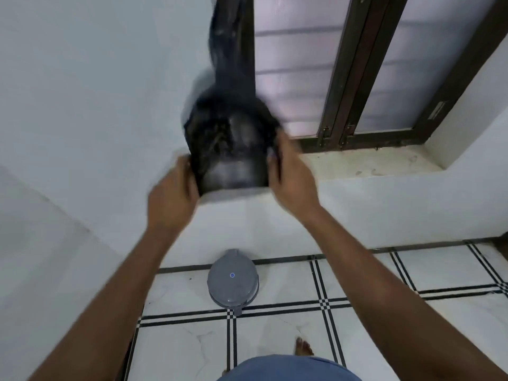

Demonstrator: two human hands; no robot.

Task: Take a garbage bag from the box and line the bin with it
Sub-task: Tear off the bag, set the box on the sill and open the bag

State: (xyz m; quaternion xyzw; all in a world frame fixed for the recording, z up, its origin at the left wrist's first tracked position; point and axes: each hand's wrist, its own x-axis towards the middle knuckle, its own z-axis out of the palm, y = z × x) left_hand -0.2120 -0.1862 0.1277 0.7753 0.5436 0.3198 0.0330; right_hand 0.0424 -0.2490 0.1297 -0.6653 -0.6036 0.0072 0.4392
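Note:
A black garbage bag (231, 144) billows in the air in front of the white wall, its mouth held wide and its tail streaming up toward the top edge. My left hand (171, 200) grips the bag's left rim and my right hand (291, 178) grips its right rim, both blurred by motion. Far below on the floor stands the grey bin (233, 283) against the wall, its lid shut and a small blue mark on top. No box is in view.
A dark-framed window (354, 78) with frosted panes sits above a stone sill (371, 163) at the right. The floor is white tile with black stripes (324, 303). My bare foot (303, 347) stands to the right of the bin.

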